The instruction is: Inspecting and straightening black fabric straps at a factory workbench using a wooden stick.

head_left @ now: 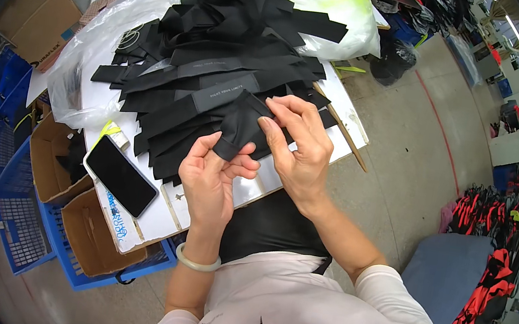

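Observation:
A short piece of black fabric strip (242,123) is stretched between my two hands, over the front of the table. My left hand (211,178) grips its lower left end, the fingers curled around the edge. At the upper right end, my right hand (298,148) pinches the fabric between thumb and fingers. Just beyond lies a big heap of flat black fabric strips (200,66), some with a small printed patch. A black phone (121,175) lies on the table left of my left hand.
The white table (249,187) has a wooden stick (347,138) along its right edge. Clear plastic bags (77,78) lie left and behind the heap. Blue crates (21,207) and cardboard boxes (95,231) stand at the left. A grey padded seat (443,277) is at the right.

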A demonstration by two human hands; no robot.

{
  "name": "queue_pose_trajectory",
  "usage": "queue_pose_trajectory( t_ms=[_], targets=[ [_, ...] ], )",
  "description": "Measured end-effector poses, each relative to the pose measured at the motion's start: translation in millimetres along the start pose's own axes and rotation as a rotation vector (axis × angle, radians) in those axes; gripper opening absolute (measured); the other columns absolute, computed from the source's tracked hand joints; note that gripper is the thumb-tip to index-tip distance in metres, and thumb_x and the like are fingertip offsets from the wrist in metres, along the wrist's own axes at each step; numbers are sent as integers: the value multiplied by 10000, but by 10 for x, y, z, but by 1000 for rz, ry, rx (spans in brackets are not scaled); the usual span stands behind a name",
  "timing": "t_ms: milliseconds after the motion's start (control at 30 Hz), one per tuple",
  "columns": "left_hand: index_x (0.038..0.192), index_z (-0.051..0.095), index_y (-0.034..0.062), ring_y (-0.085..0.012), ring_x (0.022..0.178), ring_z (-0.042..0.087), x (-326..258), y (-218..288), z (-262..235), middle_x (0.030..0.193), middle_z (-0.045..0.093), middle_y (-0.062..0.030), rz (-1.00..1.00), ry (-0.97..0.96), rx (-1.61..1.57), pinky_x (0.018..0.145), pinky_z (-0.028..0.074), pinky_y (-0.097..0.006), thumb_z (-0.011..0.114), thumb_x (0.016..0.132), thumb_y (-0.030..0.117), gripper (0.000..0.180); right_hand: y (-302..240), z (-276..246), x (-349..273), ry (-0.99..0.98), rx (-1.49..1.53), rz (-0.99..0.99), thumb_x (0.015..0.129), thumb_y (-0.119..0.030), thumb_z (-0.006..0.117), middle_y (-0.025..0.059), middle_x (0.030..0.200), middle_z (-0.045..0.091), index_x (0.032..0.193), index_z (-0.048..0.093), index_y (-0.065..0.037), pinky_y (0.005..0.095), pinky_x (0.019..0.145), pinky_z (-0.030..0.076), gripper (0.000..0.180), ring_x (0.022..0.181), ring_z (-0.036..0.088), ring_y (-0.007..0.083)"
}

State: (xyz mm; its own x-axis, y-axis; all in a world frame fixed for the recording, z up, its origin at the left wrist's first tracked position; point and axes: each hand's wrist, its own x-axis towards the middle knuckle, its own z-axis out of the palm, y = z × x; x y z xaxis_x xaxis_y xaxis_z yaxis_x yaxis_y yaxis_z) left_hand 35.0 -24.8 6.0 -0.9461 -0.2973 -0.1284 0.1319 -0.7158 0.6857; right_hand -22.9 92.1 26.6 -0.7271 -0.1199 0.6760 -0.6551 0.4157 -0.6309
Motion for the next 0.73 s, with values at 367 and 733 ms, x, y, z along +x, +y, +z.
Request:
queue_pose_trajectory(
  t_ms=[367,733],
  targets=[
    [1168,507,-94,-239,627,668,-125,-62,64,869,649,-228,153,9,124,545,577,-284,434,928,-5,266,47,-102,6,-188,709,414,733,47,633,157,1163,577,826,612,12,335,896,439,102,1013,562,207],
    [1093,648,16,-27,515,485,-8,290,-212,702,600,-38,172,-140,639,448,354,-151,450,876,-69,305,164,-216,-7,-553,1061,811,773,-22,690,203,1227,547,1039,660,14,350,919,480,270,1021,598,218]
  ],
)
